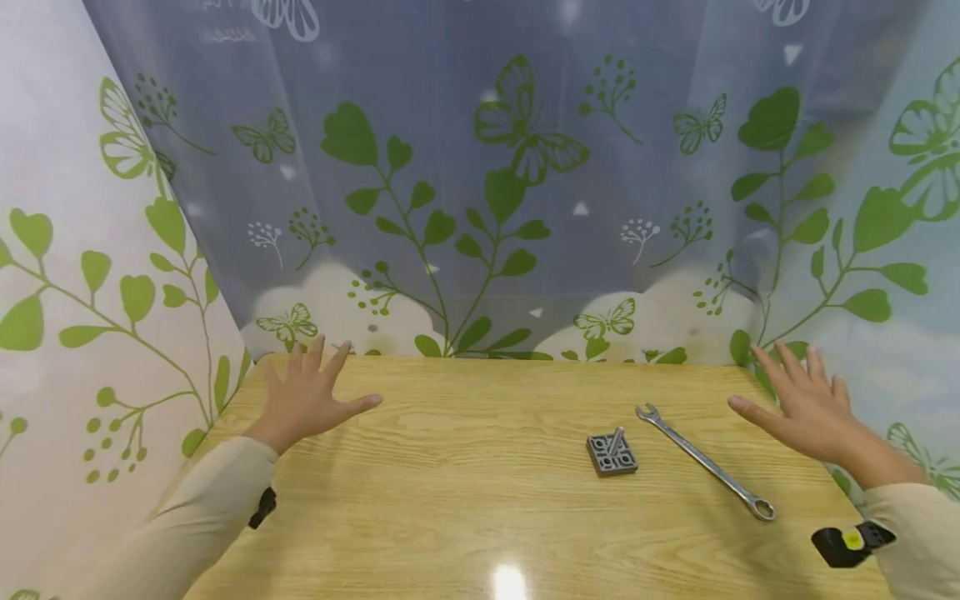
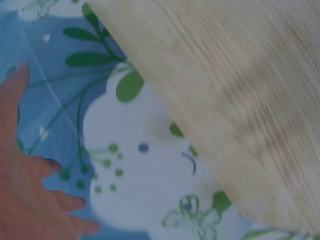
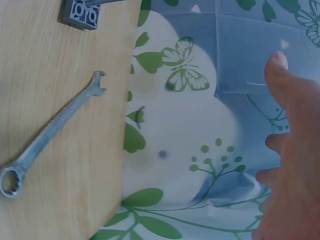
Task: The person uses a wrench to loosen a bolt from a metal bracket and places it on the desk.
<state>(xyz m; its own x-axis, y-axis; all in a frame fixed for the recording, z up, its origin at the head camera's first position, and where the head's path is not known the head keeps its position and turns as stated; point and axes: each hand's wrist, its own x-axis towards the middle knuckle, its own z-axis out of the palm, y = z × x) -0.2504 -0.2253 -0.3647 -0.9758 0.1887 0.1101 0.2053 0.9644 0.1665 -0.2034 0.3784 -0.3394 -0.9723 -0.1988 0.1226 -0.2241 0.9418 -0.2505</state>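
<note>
My left hand (image 1: 306,402) is spread above the far left part of the table, fingers straight and holding nothing. On the other side, my right hand (image 1: 812,410) is spread the same way by the right edge, also with nothing in it. A combination wrench (image 1: 705,461) lies slantwise on the table, left of the right hand, its open jaw toward the back and its ring end toward the front. Left of the wrench sits a small square grey block (image 1: 612,455) with round holes, and a short metal pin (image 1: 617,440) lies on top of it.
The wood-grain table (image 1: 450,500) is bordered at the back by a blue-grey curtain (image 1: 450,208) printed with leaves and butterflies. Similar printed sheets hang at the left (image 1: 90,275) and right (image 1: 892,275). Black wrist cameras sit at both sleeves.
</note>
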